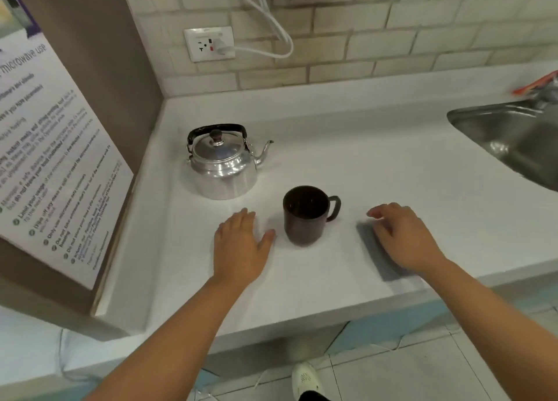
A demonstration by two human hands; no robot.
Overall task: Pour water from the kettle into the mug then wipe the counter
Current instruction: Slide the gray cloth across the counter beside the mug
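A shiny metal kettle (pixel 222 165) with a black handle stands upright on the white counter (pixel 377 165), its spout pointing right. In front and to its right stands a dark mug (pixel 305 216), handle to the right; I cannot tell whether anything is in it. My left hand (pixel 241 246) lies flat on the counter just left of the mug, fingers apart, holding nothing. My right hand (pixel 401 237) rests palm down on a grey cloth (pixel 373 246) lying flat to the right of the mug.
A steel sink (pixel 513 141) is set into the counter at the right. A wall socket (pixel 210 44) with a white cable sits on the tiled wall behind. A brown side panel with a printed notice (pixel 45 159) closes the left side. The counter's front edge runs near my forearms.
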